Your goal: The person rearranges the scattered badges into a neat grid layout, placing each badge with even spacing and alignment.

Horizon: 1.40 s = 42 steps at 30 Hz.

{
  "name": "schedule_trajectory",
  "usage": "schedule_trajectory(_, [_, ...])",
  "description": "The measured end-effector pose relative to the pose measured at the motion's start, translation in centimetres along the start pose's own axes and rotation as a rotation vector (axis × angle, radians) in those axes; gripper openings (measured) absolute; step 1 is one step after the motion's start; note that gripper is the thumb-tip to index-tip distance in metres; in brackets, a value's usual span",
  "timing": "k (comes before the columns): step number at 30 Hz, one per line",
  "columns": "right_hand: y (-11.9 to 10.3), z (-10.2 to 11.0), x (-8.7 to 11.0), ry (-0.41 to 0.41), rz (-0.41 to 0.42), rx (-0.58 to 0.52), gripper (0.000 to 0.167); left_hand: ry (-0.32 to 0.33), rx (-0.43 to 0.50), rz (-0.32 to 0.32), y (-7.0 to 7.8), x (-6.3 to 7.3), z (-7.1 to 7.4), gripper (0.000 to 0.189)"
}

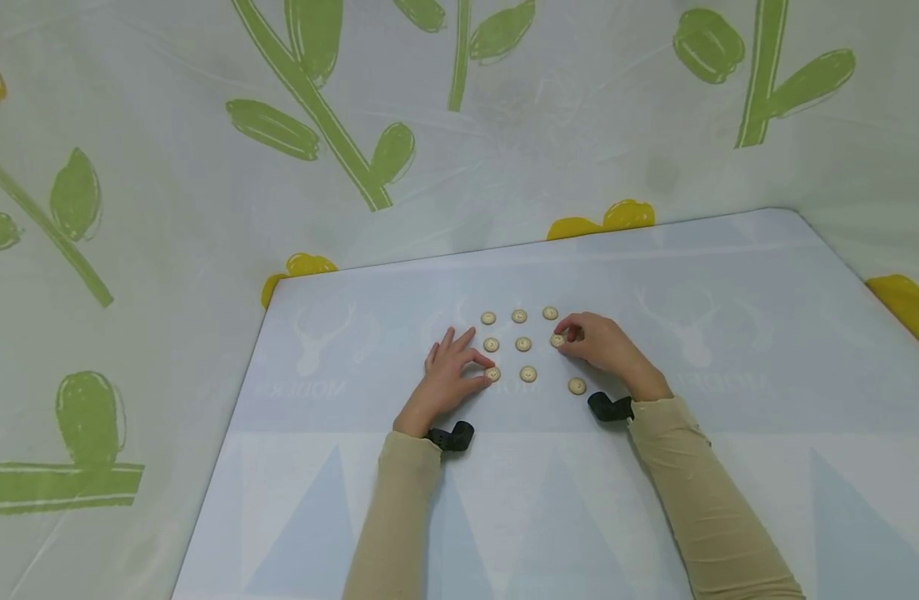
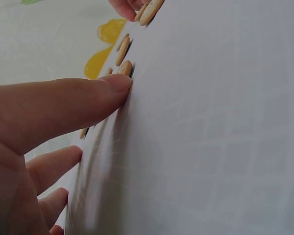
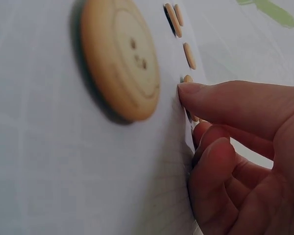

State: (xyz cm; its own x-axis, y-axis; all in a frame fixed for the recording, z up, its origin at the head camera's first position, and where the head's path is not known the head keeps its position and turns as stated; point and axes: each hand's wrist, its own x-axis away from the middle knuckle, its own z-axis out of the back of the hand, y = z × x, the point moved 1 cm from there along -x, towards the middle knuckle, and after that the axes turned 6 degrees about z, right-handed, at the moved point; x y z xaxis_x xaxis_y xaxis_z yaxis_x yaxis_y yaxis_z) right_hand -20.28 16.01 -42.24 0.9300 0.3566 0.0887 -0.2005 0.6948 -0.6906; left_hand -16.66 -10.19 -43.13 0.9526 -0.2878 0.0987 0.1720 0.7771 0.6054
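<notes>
Round tan biscuits with button-like holes lie on the white and pale blue tabletop in a rough grid. My left hand point(image 1: 447, 379) has thumb and forefinger around the near-left biscuit point(image 1: 492, 374), pinching its edges, its other fingers spread. My right hand point(image 1: 601, 343) pinches the right biscuit of the middle row point(image 1: 558, 340) between thumb and forefinger, other fingers curled. A near-right biscuit point(image 1: 576, 386), out of line with its row, looms large in the right wrist view. In the left wrist view, my left thumb point(image 2: 105, 93) partly hides the pinched biscuit point(image 2: 125, 67).
Between the hands lie the near-middle biscuit point(image 1: 528, 374) and the centre biscuit point(image 1: 522, 343). A far row includes the far-right biscuit point(image 1: 550, 312). A leaf-patterned curtain point(image 1: 504, 150) hangs behind the table point(image 1: 339, 500). Each wrist wears a black device point(image 1: 453, 437).
</notes>
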Motion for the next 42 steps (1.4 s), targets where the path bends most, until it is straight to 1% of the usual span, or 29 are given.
schedule_trajectory(8, [0.05,0.03,-0.02,-0.012,-0.008,-0.008,0.021,-0.006,-0.006,-0.004,0.01,0.01,0.02,0.013])
schedule_trajectory(15, [0.12,0.01,0.03,-0.019,-0.034,-0.029,0.022,-0.007,0.003,-0.004,-0.05,-0.02,0.02,0.013])
schedule_trajectory(22, [0.2,-0.03,0.11,-0.021,-0.036,-0.029,0.022,-0.011,0.002,-0.007,-0.11,0.01,-0.05,0.013])
schedule_trajectory(28, [-0.03,0.0,0.13,-0.019,-0.047,-0.033,0.022,0.004,0.002,-0.011,-0.09,-0.01,0.02,0.013])
schedule_trajectory(35, [-0.08,0.09,0.21,-0.022,-0.036,-0.032,0.022,-0.005,0.013,0.001,0.04,0.05,0.09,0.013])
schedule_trajectory(42, [-0.14,0.08,0.15,-0.023,-0.031,-0.023,0.022,0.002,0.015,-0.003,-0.03,0.02,0.15,0.013])
